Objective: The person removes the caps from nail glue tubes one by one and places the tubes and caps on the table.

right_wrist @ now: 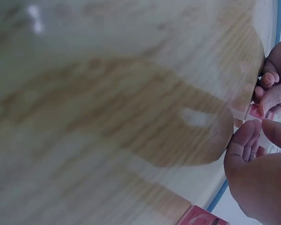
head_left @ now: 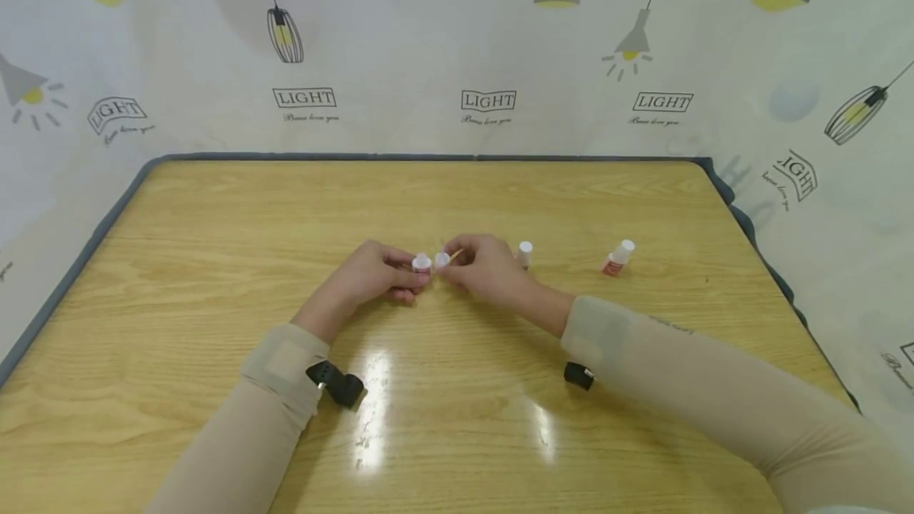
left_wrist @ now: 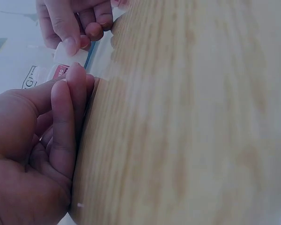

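My left hand (head_left: 371,272) pinches a small bottle (head_left: 421,264) with a pink-red label and a narrow white tip between thumb and fingers, just above the table. Right beside it, my right hand (head_left: 493,268) holds a white cap (head_left: 443,260) at its fingertips, apart from the bottle's tip in the head view. In the left wrist view the white cap (left_wrist: 69,55) shows under the right thumb, and the bottle's red label (left_wrist: 60,71) shows near the left fingertips. The right wrist view shows part of that bottle's label (right_wrist: 255,111) between both hands.
Behind my right hand stands a white-capped bottle (head_left: 525,254), partly hidden. Farther right is another small bottle (head_left: 616,258) with a red label and white cap. The wooden table (head_left: 457,197) ends at a dark edge against a wall printed with lamps.
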Tool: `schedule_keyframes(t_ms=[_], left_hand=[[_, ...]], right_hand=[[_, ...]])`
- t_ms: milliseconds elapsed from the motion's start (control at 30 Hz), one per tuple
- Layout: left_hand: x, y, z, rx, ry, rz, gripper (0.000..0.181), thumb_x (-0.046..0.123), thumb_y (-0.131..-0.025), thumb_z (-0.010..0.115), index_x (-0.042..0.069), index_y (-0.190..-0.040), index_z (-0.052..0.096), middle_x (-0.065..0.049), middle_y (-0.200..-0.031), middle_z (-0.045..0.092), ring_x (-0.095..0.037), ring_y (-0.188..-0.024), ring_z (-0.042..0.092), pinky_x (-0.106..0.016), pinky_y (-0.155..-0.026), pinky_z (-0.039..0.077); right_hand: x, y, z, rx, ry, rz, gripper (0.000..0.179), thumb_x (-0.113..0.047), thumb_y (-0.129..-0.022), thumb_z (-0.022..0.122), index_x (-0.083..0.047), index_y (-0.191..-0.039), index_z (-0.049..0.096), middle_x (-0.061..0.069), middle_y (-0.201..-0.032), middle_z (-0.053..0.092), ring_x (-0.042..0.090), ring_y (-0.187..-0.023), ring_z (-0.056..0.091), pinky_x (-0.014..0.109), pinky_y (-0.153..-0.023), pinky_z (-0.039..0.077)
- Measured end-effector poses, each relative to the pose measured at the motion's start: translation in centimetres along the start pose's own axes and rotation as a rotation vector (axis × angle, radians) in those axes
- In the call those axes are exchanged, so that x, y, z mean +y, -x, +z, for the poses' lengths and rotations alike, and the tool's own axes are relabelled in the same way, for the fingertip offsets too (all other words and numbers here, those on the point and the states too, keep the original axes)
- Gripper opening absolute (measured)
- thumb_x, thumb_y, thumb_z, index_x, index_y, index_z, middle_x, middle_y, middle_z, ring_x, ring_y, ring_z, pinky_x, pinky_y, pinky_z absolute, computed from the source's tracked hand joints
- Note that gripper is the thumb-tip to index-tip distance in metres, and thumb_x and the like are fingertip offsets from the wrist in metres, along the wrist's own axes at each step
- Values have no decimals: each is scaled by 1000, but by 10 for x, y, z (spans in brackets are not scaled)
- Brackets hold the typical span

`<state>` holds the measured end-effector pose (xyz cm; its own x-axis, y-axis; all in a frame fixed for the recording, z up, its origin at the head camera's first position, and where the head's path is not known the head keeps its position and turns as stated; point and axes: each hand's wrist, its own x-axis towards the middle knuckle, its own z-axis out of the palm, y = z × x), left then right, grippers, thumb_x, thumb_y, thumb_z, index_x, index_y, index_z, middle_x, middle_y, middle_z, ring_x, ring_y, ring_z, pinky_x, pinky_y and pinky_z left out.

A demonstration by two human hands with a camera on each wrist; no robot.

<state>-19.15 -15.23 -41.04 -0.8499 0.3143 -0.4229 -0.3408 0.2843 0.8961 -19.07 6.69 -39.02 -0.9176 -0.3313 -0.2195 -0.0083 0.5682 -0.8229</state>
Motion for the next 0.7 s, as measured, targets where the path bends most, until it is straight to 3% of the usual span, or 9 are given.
schedule_keyframes(t_ms=[300, 700], left_hand=[[0, 0, 0, 1, -11, 0, 36, 5, -98, 75, -6, -132, 70, -5, -88, 78, -9, -69, 72, -21, -69, 63], [1, 0, 1, -4, 2, 2, 41, 3, -98, 75, -8, -136, 66, -2, -87, 79, -8, -68, 72, -20, -68, 63]], right_hand=[[3, -5, 6, -9, 37, 2, 23, -20, -96, 79, -8, -116, 76, 7, -96, 79, 8, -72, 66, 19, -65, 52], [7, -5, 7, 31, 142, -44, 25, -19, -94, 80, -9, -116, 76, 6, -97, 79, 11, -81, 65, 19, -69, 49]])
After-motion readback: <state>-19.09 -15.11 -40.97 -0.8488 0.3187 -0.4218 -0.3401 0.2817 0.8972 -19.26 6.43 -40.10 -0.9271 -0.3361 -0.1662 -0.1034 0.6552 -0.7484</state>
